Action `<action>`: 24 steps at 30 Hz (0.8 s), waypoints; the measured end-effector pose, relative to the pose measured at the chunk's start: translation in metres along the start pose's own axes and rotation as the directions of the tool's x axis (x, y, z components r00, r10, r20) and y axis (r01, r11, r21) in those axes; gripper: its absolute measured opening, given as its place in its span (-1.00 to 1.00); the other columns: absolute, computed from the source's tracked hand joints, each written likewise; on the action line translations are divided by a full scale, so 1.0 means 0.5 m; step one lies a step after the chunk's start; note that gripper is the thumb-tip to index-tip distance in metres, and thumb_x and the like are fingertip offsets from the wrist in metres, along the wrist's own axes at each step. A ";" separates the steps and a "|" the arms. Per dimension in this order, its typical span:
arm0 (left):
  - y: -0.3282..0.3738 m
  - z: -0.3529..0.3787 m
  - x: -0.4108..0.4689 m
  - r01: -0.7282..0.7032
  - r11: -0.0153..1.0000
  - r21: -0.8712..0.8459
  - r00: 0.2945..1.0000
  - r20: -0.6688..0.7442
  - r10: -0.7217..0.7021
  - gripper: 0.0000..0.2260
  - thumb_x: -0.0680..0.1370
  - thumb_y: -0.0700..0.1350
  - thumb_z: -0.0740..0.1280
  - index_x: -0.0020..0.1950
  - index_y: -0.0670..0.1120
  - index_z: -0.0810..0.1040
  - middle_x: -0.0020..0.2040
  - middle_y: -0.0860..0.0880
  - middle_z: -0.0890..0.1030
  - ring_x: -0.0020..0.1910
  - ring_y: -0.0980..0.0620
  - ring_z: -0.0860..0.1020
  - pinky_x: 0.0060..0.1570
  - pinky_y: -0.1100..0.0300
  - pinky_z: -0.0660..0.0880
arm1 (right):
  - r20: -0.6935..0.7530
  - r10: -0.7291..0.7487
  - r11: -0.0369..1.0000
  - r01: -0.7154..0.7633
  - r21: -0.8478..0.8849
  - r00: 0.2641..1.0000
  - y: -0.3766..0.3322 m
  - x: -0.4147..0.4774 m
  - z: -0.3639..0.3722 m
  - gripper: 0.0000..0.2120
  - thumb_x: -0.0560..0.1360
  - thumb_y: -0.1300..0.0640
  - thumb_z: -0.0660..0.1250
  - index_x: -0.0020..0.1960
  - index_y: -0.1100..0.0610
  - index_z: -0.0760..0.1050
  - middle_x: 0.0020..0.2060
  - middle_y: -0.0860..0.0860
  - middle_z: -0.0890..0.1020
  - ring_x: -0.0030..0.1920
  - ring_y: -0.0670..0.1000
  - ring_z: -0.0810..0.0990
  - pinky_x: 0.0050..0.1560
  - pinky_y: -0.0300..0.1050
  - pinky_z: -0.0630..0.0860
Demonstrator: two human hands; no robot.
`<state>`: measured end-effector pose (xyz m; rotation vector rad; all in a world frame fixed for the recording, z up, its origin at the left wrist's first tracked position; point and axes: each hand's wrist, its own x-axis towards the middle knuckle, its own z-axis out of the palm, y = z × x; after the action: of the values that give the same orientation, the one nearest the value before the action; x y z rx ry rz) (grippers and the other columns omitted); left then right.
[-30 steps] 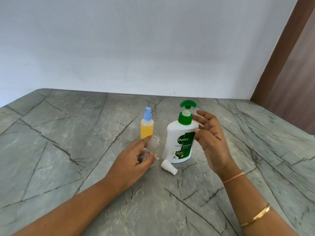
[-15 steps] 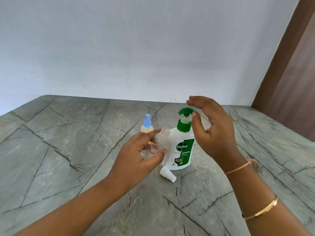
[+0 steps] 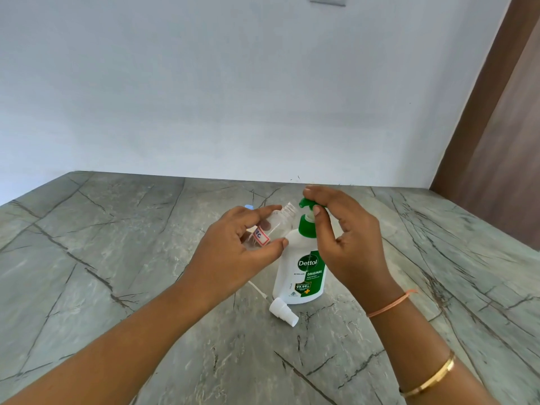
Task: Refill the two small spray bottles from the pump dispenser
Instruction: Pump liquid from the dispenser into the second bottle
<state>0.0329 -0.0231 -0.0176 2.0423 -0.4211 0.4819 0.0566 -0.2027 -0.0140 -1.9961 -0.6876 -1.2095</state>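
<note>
My left hand (image 3: 233, 244) holds a small clear spray bottle (image 3: 276, 223), uncapped and tilted, its threaded neck just left of the green nozzle. The white pump dispenser (image 3: 301, 273) with a green pump head (image 3: 306, 203) stands on the grey marble table (image 3: 117, 258). My right hand (image 3: 344, 238) rests over the pump head, fingers on top and thumb beside the green collar. The clear bottle's white spray cap (image 3: 283, 311) lies on the table in front of the dispenser. The second spray bottle is mostly hidden behind my left hand; only its blue cap (image 3: 248, 206) shows.
A white wall (image 3: 233, 83) rises at the table's far edge. A brown door or panel (image 3: 496, 141) stands at the right. A thin dip tube (image 3: 257, 288) runs from the white cap toward my left wrist.
My left hand lifted the clear bottle from the table and brought its neck up to the nozzle. My right hand moved from beside the dispenser onto the pump head.
</note>
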 end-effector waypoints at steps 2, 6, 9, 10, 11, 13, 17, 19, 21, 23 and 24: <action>0.007 -0.001 0.001 -0.007 1.000 0.008 1.000 0.000 0.007 -0.61 0.39 0.03 0.45 0.20 0.20 0.54 -0.09 0.18 0.53 -0.16 0.17 0.54 -0.23 0.44 0.40 | -0.009 -0.007 1.000 0.007 -0.025 1.000 -0.001 -0.001 0.001 -0.72 0.50 0.22 0.17 0.11 0.22 0.58 0.04 0.05 0.63 0.09 -0.05 0.55 0.13 -0.21 0.48; 0.019 0.000 0.002 -0.031 0.998 0.051 1.000 0.001 0.031 -0.59 0.36 0.08 0.42 0.20 0.21 0.52 -0.10 0.21 0.50 -0.13 0.31 0.47 -0.26 0.51 0.37 | -0.009 -0.007 0.997 0.006 -0.076 1.000 -0.004 -0.005 0.002 -0.72 0.50 0.24 0.18 0.12 0.22 0.58 0.05 0.06 0.64 0.09 -0.02 0.57 0.14 -0.23 0.46; 0.022 0.000 0.001 -0.042 0.996 0.080 0.999 0.006 0.041 -0.56 0.35 0.11 0.41 0.22 0.22 0.50 -0.09 0.21 0.50 -0.13 0.37 0.45 -0.28 0.54 0.35 | -0.004 -0.015 0.991 0.014 -0.136 1.000 -0.005 -0.006 0.001 -0.74 0.48 0.31 0.23 0.12 0.23 0.58 0.04 0.06 0.64 0.08 0.00 0.56 0.14 -0.34 0.39; 0.023 -0.001 0.001 -0.042 0.995 0.086 0.999 0.006 0.042 -0.56 0.34 0.11 0.40 0.23 0.22 0.49 -0.08 0.21 0.49 -0.13 0.38 0.44 -0.28 0.55 0.34 | -0.004 -0.022 0.987 0.021 -0.158 1.000 -0.005 -0.006 0.001 -0.74 0.47 0.32 0.24 0.12 0.23 0.58 0.03 0.07 0.64 0.08 0.01 0.56 0.14 -0.36 0.37; 0.024 -0.001 0.000 -0.042 0.995 0.090 0.999 0.003 0.042 -0.55 0.34 0.12 0.40 0.23 0.22 0.49 -0.08 0.21 0.49 -0.13 0.38 0.45 -0.28 0.55 0.34 | -0.005 -0.033 0.984 0.032 -0.175 0.999 -0.005 -0.006 0.001 -0.74 0.47 0.32 0.23 0.11 0.24 0.58 0.03 0.07 0.64 0.07 0.02 0.56 0.13 -0.36 0.37; 0.025 -0.002 0.001 -0.040 0.995 0.096 0.999 -0.007 0.041 -0.54 0.33 0.16 0.40 0.23 0.23 0.49 -0.07 0.22 0.49 -0.13 0.36 0.46 -0.25 0.56 0.34 | -0.010 -0.054 0.979 0.051 -0.196 0.998 -0.005 -0.007 0.003 -0.72 0.47 0.28 0.19 0.12 0.25 0.57 0.03 0.09 0.63 0.07 0.01 0.53 0.12 -0.31 0.37; 0.028 -0.001 0.003 -0.029 0.992 0.125 0.999 -0.034 0.033 -0.52 0.32 0.18 0.41 0.23 0.24 0.48 -0.06 0.23 0.49 -0.17 0.28 0.50 -0.27 0.51 0.38 | -0.036 -0.069 0.973 0.059 -0.224 0.997 -0.006 -0.016 0.011 -0.70 0.46 0.31 0.17 0.13 0.27 0.56 0.03 0.12 0.61 0.07 0.01 0.49 0.10 -0.26 0.37; 0.030 0.001 0.002 -0.016 0.992 0.128 0.999 -0.047 0.022 -0.52 0.32 0.17 0.43 0.22 0.27 0.44 -0.06 0.25 0.49 -0.19 0.28 0.51 -0.30 0.50 0.39 | -0.047 -0.066 0.969 0.053 -0.242 0.997 -0.007 -0.022 0.015 -0.69 0.44 0.34 0.18 0.13 0.27 0.56 0.03 0.12 0.60 0.07 0.03 0.49 0.08 -0.23 0.38; 0.028 0.002 0.002 -0.007 0.992 0.123 0.997 -0.070 0.015 -0.54 0.31 0.17 0.44 0.16 0.29 0.40 -0.07 0.26 0.50 -0.17 0.28 0.53 -0.30 0.47 0.42 | -0.046 -0.065 0.962 0.050 -0.268 0.997 -0.008 -0.024 0.020 -0.68 0.43 0.35 0.18 0.13 0.28 0.56 0.02 0.13 0.60 0.04 0.08 0.50 0.08 -0.22 0.36; 0.025 0.004 0.000 -0.001 0.994 0.111 0.995 -0.097 0.012 -0.59 0.31 0.15 0.45 0.09 0.26 0.40 -0.07 0.25 0.51 -0.15 0.26 0.54 -0.24 0.42 0.46 | -0.037 -0.068 0.953 0.054 -0.299 0.997 -0.011 -0.025 0.024 -0.69 0.42 0.35 0.19 0.11 0.28 0.56 0.00 0.14 0.60 0.01 0.12 0.52 0.08 -0.23 0.33; 0.025 0.005 -0.002 -0.001 0.994 0.107 0.994 -0.111 0.013 -0.61 0.31 0.14 0.46 0.07 0.24 0.42 -0.06 0.25 0.52 -0.14 0.26 0.54 -0.21 0.36 0.49 | -0.033 -0.071 0.949 0.057 -0.309 0.997 -0.013 -0.024 0.024 -0.70 0.42 0.34 0.18 0.10 0.29 0.56 -0.01 0.15 0.60 0.00 0.13 0.53 0.08 -0.22 0.33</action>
<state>0.0268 -0.0312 -0.0101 2.1047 -0.3413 0.6316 0.0532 -0.1903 -0.0269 -2.2067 -0.5725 -1.4697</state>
